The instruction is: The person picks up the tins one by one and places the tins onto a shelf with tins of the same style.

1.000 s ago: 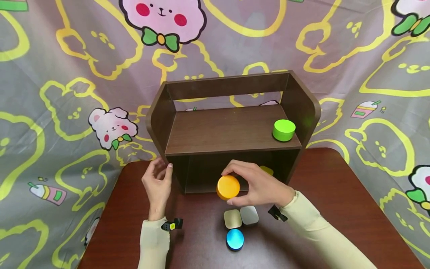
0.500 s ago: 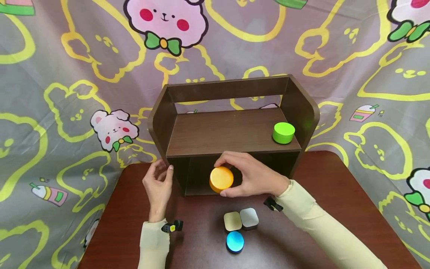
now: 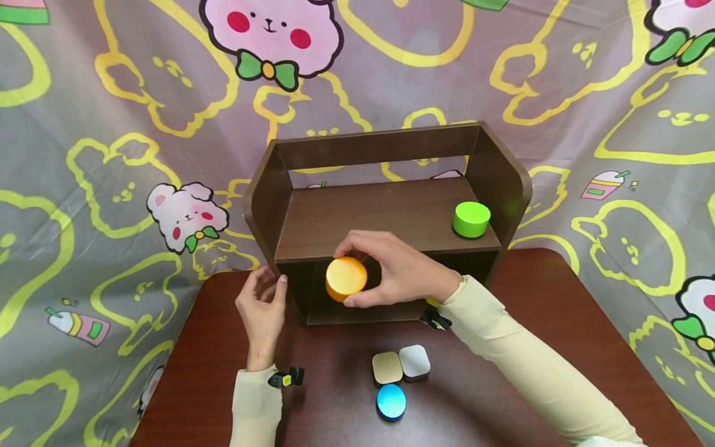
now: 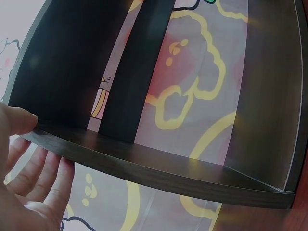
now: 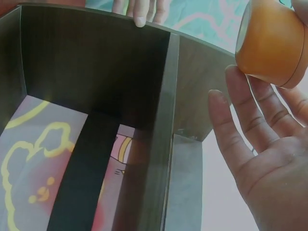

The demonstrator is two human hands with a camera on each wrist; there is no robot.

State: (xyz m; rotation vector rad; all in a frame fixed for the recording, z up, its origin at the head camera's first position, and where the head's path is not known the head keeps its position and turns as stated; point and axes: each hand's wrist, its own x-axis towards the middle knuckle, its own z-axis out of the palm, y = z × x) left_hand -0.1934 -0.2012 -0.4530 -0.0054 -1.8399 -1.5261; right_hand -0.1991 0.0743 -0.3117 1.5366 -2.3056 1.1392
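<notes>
My right hand (image 3: 399, 270) pinches an orange round container (image 3: 346, 279) between thumb and fingers, raised in front of the small dark brown shelf (image 3: 374, 217). In the right wrist view the container's orange side (image 5: 274, 45) and pale end show, with several fingers spread below it. My left hand (image 3: 262, 310) holds the shelf's left side panel near the front. In the left wrist view its thumb lies on the inner face and its fingers on the outer face of the panel edge (image 4: 120, 166). A bright green round container (image 3: 472, 220) stands at the right end of the upper board.
On the table (image 3: 329, 397), before the shelf, lie a beige rounded-square container (image 3: 387, 367), a silver-white one (image 3: 415, 362) beside it, and a blue round one (image 3: 391, 401) nearer me. A yellow patch (image 3: 432, 302) shows beneath my right wrist. Patterned cloth (image 3: 413, 81) surrounds the table.
My right hand has carried the orange container leftward and upward, from over the table up to the front edge of the upper board. My left hand keeps its place on the side panel.
</notes>
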